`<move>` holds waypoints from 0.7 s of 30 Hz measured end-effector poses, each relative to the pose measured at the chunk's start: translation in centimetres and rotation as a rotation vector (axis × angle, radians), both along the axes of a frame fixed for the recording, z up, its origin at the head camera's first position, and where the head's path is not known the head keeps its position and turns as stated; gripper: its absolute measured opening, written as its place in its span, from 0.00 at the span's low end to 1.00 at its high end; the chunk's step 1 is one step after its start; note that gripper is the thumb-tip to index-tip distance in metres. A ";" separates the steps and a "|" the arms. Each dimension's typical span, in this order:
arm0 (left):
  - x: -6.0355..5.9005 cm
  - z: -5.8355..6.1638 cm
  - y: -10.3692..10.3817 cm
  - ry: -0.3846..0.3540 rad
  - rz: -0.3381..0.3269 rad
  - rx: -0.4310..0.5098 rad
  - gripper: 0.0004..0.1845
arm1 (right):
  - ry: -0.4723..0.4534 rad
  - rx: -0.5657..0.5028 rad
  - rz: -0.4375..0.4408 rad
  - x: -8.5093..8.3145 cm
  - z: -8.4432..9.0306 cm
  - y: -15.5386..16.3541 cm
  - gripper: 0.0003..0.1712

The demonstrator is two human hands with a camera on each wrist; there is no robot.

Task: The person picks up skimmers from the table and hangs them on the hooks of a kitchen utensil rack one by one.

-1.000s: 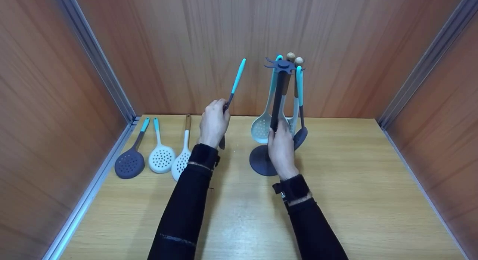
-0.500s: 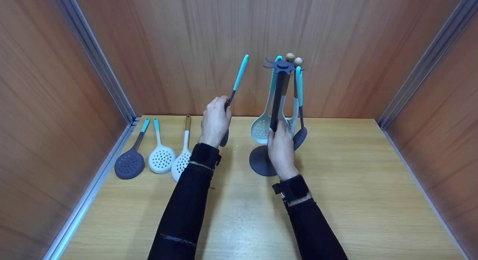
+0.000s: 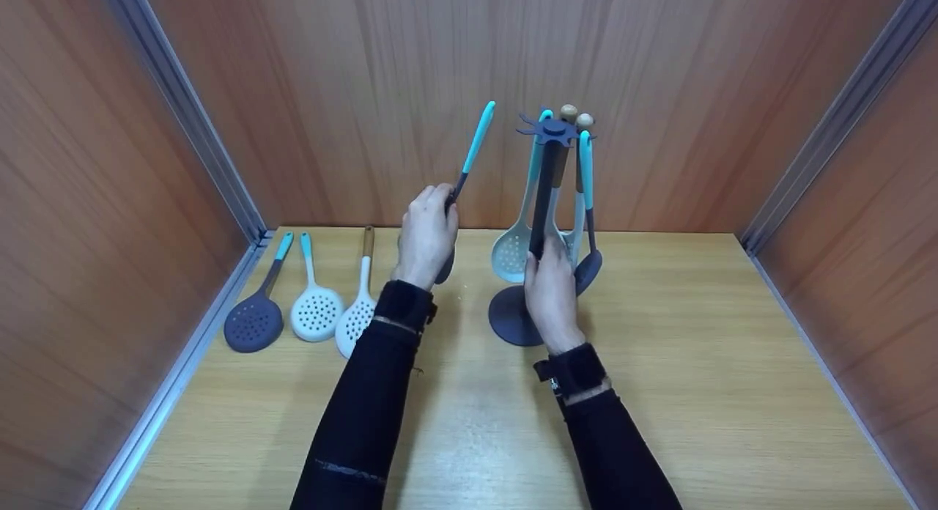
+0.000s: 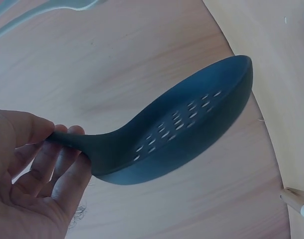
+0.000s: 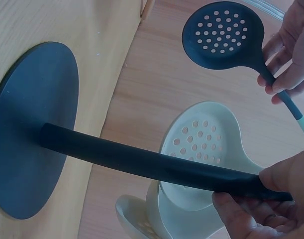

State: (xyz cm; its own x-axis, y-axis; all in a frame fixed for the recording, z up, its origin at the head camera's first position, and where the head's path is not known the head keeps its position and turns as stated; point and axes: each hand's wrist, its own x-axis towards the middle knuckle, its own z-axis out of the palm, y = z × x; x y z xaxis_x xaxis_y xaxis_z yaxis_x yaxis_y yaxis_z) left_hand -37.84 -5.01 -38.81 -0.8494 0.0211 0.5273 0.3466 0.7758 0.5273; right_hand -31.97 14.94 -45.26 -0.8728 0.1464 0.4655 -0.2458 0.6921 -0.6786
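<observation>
Now mid-hang, it seems: left hand [image 3: 425, 239] grips dark slotted skimmer [image 4: 181, 129] upright, right hand [image 3: 551, 294] grasps stand [image 3: 546, 195] pole; next, handle tip must meet a free hook.

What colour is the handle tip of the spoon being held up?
Turquoise, on the spoon; the head view shows it best.

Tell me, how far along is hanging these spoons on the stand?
About halfway. Several utensils already hang from the stand, which the right hand steadies by its pole. The left hand holds a dark slotted spoon up beside it, not yet hooked. Three skimmers lie on the table.
</observation>
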 end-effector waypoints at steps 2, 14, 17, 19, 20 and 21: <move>0.0 0.1 0.1 0.012 -0.005 -0.002 0.12 | 0.003 -0.002 0.003 0.0 0.0 0.0 0.24; 0.5 0.8 0.5 0.051 -0.037 0.006 0.12 | 0.031 0.000 0.004 0.0 0.0 0.0 0.24; 0.6 1.0 0.6 0.058 -0.045 0.009 0.12 | 0.032 0.005 0.001 0.0 -0.1 0.0 0.24; 0.7 1.0 0.6 0.067 -0.048 0.007 0.12 | 0.033 0.007 -0.001 0.0 -0.1 0.0 0.24; 0.7 1.1 0.7 0.070 -0.050 0.006 0.12 | 0.034 0.007 -0.001 0.0 -0.1 0.0 0.24; 0.8 1.1 0.7 0.075 -0.052 0.006 0.12 | 0.034 0.008 -0.003 0.0 -0.1 0.0 0.25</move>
